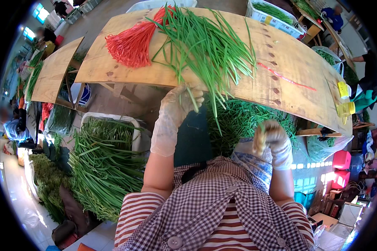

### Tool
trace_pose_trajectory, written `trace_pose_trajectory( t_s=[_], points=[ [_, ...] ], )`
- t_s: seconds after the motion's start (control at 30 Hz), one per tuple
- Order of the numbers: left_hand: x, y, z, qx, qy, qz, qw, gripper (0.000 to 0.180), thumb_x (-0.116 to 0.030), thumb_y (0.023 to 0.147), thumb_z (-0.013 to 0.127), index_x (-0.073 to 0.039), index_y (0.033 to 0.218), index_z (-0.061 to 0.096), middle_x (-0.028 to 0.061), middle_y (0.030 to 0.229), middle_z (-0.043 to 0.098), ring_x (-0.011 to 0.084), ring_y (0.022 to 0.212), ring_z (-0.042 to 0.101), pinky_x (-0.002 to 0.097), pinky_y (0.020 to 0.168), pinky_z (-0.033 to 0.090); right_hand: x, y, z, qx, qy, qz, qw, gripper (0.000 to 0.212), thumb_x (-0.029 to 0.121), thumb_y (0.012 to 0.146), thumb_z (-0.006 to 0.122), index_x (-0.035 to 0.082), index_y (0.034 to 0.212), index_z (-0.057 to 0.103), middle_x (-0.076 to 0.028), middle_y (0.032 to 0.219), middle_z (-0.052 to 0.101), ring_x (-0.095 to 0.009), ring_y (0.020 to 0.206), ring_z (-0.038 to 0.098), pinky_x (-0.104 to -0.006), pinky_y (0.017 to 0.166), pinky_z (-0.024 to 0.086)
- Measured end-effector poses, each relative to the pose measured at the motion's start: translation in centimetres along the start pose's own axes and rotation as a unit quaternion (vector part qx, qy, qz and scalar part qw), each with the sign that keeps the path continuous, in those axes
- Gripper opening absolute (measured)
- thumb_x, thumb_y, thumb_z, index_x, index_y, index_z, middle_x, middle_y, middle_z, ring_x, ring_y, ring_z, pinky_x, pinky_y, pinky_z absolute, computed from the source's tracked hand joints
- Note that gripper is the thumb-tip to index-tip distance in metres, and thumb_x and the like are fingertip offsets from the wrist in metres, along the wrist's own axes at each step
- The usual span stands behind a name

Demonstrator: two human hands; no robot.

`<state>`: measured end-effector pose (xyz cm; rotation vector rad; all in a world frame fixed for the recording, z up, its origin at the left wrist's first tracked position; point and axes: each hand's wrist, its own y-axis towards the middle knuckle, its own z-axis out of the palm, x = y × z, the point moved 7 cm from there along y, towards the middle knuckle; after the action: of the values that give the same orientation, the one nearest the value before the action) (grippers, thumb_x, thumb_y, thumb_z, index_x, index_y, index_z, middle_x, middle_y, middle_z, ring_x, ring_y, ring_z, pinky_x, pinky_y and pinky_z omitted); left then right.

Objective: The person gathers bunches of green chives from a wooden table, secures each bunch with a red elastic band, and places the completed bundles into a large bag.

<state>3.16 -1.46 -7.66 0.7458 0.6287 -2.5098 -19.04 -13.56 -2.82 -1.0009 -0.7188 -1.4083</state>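
Note:
My left hand (181, 102), in a thin whitish glove, is at the near edge of the wooden table. Its fingers are closed around a few garlic chive stalks (192, 99), cut ends pointing toward me. A loose pile of garlic chives (209, 46) lies on the table beyond it, some leaves hanging over the edge. Off to the right, away from the table, my gloved right hand (276, 142) is raised in front of my apron with curled fingers, slightly blurred. What it pinches, if anything, I cannot make out. A bundle of red plastic ties (132, 44) rests left of the pile.
A single red tie (287, 77) and yellow-capped bottles (345, 109) are on the table's (297, 58) right part. Cut greens (247, 119) are heaped below its near edge. A white crate (136, 134) full of chives stands at left. Other people work around.

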Motion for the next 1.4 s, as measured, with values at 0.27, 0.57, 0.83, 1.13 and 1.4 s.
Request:
trace_pose_trajectory(
  t_s=[0.27,0.57,0.83,1.13,1.4],
  points=[
    [2.6,-1.5,0.3,0.013,0.025,-0.032,0.999,0.04,-0.026,0.089,0.042,0.005,0.112,0.052,0.0205,0.108,0.057,0.0301,0.1,0.055,0.0417,0.086,0.042,-4.8,0.2,-0.1,-0.173,-0.227,0.034,0.958,0.03,0.023,0.081,0.06,-0.001,0.098,0.06,-0.012,0.076,0.063,-0.021,0.066,0.063,-0.0275,0.057,0.052],
    [3.0,-3.4,2.2,-0.072,0.172,-0.003,0.982,0.033,-0.013,0.086,0.046,0.005,0.113,0.049,0.0091,0.084,0.058,0.0184,0.069,0.055,0.0293,0.064,0.047,-4.5,7.8,4.5,-0.237,-0.22,-0.005,0.946,0.024,0.022,0.083,0.06,-0.001,0.09,0.063,-0.009,0.069,0.064,-0.016,0.058,0.062,-0.0259,0.055,0.05],
    [1.9,-2.2,1.7,-0.054,0.049,-0.041,0.997,0.017,-0.022,0.087,0.052,-0.007,0.079,0.05,-0.0032,0.049,0.033,0.0099,0.043,0.036,0.0262,0.043,0.032,-0.2,4.3,3.4,-0.379,-0.5,-0.099,0.772,0.025,0.03,0.08,0.063,0.005,0.076,0.065,-0.01,0.062,0.062,-0.02,0.054,0.06,-0.0298,0.05,0.047],
    [0.9,-1.5,2.7,-0.15,0.307,0.096,0.935,0.015,-0.017,0.079,0.065,-0.004,0.079,0.058,-0.0038,0.049,0.039,0.0066,0.038,0.035,0.0213,0.038,0.03,0.4,6.2,6.3,-0.324,-0.596,-0.223,0.7,0.013,0.02,0.076,0.063,0.007,0.078,0.065,-0.013,0.068,0.062,-0.03,0.06,0.06,-0.0349,0.053,0.048],
    [2.7,-1.7,1.1,-0.102,0.121,0.01,0.987,0.014,-0.015,0.083,0.058,-0.001,0.082,0.059,-0.005,0.048,0.036,0.0066,0.037,0.032,0.0217,0.037,0.028,-2.3,6.7,3.4,-0.349,-0.336,-0.011,0.875,0.019,0.022,0.078,0.067,0.003,0.082,0.067,-0.009,0.074,0.066,-0.014,0.057,0.061,-0.0248,0.054,0.048]
  ],
)
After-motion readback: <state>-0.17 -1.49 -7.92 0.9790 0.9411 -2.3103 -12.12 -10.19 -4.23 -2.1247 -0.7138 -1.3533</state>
